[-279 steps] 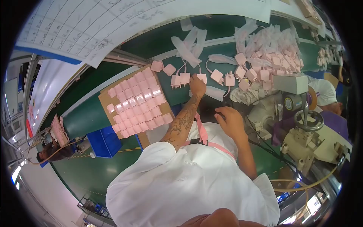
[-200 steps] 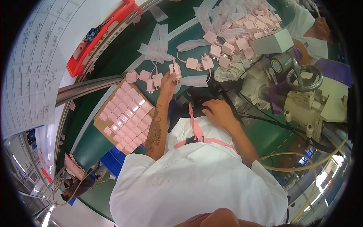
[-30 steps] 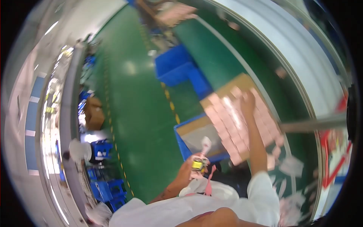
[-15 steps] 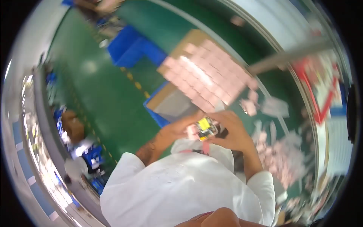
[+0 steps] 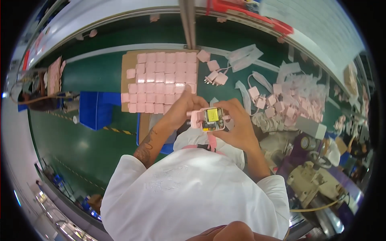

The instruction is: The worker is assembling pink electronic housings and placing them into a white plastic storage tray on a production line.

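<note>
In front of my chest, both hands hold a pink power adapter [image 5: 217, 123] whose case is uncovered on the side facing up. A circuit board and a yellow-wrapped block [image 5: 213, 115] show inside it. My left hand [image 5: 187, 103] grips the left side, by a pink piece [image 5: 196, 119]; whether that piece is joined to the case I cannot tell. Fingers and thumb of my right hand [image 5: 238, 125] close round the right side. Just beyond my left hand, rows of pink adapter housings [image 5: 165, 77] lie on a cardboard sheet [image 5: 126, 66].
Loose pink adapters [image 5: 217, 77] lie right of the sheet, beside a clear plastic bag [image 5: 246, 57]. More adapters [image 5: 289, 110] and bags are heaped farther right. A blue bin [image 5: 95, 110] stands left, a beige and purple machine [image 5: 311, 180] lower right. A metal post [image 5: 187, 24] rises behind the sheet.
My view has turned, so the sheet of housings now sits squarely ahead and the machine shows at right. Both hands keep their hold on the adapter.
</note>
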`<state>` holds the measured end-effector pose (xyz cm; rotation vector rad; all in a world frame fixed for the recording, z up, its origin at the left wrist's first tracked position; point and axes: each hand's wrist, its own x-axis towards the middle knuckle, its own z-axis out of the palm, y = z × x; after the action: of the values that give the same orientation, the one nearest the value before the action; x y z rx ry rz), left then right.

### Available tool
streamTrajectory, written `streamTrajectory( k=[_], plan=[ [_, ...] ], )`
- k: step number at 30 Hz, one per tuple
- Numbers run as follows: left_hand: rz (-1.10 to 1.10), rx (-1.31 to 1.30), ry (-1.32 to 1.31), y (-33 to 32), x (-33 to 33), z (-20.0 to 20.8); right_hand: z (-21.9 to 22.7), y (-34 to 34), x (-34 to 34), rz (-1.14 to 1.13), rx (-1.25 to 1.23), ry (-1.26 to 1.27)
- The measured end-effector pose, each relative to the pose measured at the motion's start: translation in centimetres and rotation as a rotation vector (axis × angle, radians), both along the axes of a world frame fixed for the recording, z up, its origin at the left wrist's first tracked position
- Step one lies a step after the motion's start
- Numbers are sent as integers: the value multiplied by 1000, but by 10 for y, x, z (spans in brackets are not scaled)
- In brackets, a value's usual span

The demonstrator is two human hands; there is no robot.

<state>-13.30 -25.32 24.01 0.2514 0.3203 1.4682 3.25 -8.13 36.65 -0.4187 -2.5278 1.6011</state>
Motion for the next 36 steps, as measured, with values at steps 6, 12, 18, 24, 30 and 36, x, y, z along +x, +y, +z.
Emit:
streamTrajectory(
  k=[6, 12, 18, 24, 30, 36],
  plan=[
    [75, -276, 539, 23, 10, 70, -4, 8, 22, -244, 171, -9],
    [121, -286, 575, 33, 22, 64, -2, 11, 33, -268, 345, 40],
    [195, -310, 474, 35, 34, 58, 0, 17, 34, -274, 370, 73],
    [239, -323, 459, 32, 41, 59, -5, 17, 33, -248, 372, 48],
    [125, -327, 413, 33, 29, 51, -20, 20, 33, -217, 294, 176],
    [141, -352, 391, 35, 29, 47, -30, 17, 34, -217, 187, 232]
  ],
)
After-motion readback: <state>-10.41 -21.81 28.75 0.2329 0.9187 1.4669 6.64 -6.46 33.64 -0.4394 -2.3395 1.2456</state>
